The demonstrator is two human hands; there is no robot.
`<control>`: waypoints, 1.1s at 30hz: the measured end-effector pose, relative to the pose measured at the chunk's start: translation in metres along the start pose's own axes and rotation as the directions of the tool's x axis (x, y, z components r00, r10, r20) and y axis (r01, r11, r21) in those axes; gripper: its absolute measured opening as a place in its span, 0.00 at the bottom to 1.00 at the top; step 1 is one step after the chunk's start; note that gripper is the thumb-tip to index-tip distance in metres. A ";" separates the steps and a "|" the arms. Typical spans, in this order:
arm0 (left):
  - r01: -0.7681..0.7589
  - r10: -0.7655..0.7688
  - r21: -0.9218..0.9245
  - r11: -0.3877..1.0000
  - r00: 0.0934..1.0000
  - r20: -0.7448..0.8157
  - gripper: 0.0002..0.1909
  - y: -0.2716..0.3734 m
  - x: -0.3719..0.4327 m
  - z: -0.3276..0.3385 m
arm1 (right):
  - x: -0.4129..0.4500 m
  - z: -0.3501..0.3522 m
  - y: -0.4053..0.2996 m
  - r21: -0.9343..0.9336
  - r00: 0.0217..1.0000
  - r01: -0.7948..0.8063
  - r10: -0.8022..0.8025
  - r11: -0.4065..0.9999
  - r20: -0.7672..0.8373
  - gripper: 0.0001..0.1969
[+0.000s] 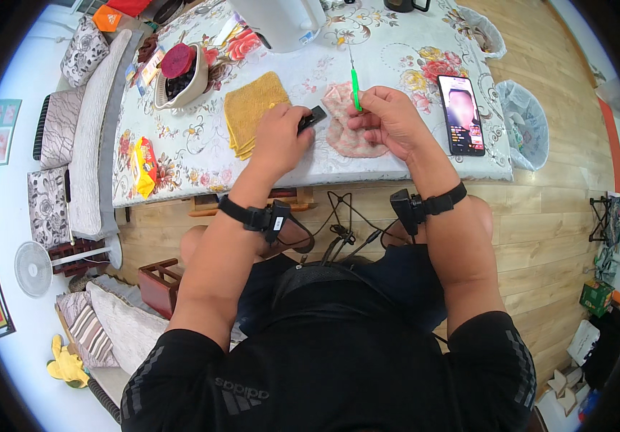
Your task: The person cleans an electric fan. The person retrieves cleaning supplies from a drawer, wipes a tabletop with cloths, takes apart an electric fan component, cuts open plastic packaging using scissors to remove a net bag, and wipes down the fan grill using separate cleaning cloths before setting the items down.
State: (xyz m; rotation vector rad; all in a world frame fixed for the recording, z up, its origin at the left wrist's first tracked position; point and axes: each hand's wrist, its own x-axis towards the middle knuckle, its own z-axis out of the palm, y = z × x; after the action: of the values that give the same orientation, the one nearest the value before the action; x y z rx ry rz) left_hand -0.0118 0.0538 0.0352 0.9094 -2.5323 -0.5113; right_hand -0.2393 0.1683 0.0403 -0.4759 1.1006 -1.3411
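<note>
My left hand (281, 135) grips a small black object (312, 119); its exact kind is hidden by my fingers. In my right hand (391, 121) is a slim tool with a bright green handle (355, 89), held between thumb and fingers. A thin metal shaft (351, 58) extends from it toward the far side of the table. Under and beside my right hand lies a crumpled pink-and-white patterned cloth (345, 143). The folded mustard-yellow towel (250, 108) is partly beneath my left hand. To the right, a smartphone (461, 116) rests face up with its screen lit.
On the flowered tablecloth (310, 175) stand a white jug-like appliance (283, 24), a cream basket (191, 92) and a dark mug (404, 4). A yellow-red packet (145, 167) lies at left. Lined waste bins (528, 129) flank the right edge. Cables (342, 232) hang below near my legs.
</note>
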 end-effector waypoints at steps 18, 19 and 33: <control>0.280 -0.380 -0.960 -0.012 0.887 0.264 0.08 0.028 0.025 -0.017 | -0.010 0.001 -0.009 -0.418 0.987 0.160 -0.132 0.894 0.094 0.11; 0.300 -0.385 -0.954 0.004 0.881 0.275 0.08 0.031 0.026 -0.019 | -0.012 0.001 -0.011 -0.418 0.987 0.160 -0.133 0.894 0.094 0.11; 0.353 -0.398 -0.927 0.130 0.874 0.277 0.11 0.025 0.035 -0.015 | -0.015 0.000 -0.020 -0.399 0.988 0.145 -0.109 0.905 0.113 0.13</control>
State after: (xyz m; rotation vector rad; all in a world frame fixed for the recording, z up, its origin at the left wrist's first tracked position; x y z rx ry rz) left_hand -0.0421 0.0458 0.0675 0.9255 -1.2722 -1.9302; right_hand -0.2480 0.1777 0.0617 -0.9197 1.2981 -1.1875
